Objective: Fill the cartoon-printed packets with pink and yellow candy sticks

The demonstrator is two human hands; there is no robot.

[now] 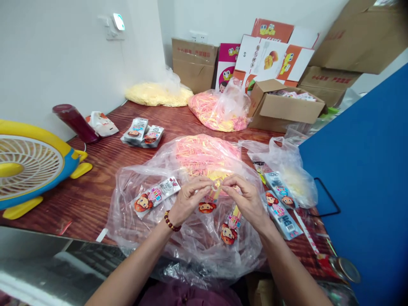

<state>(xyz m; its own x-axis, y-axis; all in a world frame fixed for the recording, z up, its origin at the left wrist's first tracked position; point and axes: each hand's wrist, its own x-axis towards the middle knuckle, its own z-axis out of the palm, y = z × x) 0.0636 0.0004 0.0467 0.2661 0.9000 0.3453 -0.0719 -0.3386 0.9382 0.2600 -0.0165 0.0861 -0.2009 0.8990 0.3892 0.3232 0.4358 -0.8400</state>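
My left hand (188, 200) and my right hand (245, 201) meet over a large clear plastic bag (140, 236), fingertips pinched. Between them hangs a small clear packet (208, 207) printed with a cartoon girl, gripped at its top end; yellow sticks show inside it. Below my right hand lies another such packet (229, 231), also with yellow in it. A flat stack of printed packets (156, 196) rests on the plastic left of my left hand. Pink and yellow sticks (207, 155) fill the bag's far part.
A yellow and blue fan (28, 165) stands at left, near a dark red bottle (76, 123). Packet bundles (135, 132) lie behind. More packets (282, 214) lie right, beside a blue panel (360, 170). Filled bags (219, 110) and an open carton (287, 108) line the back.
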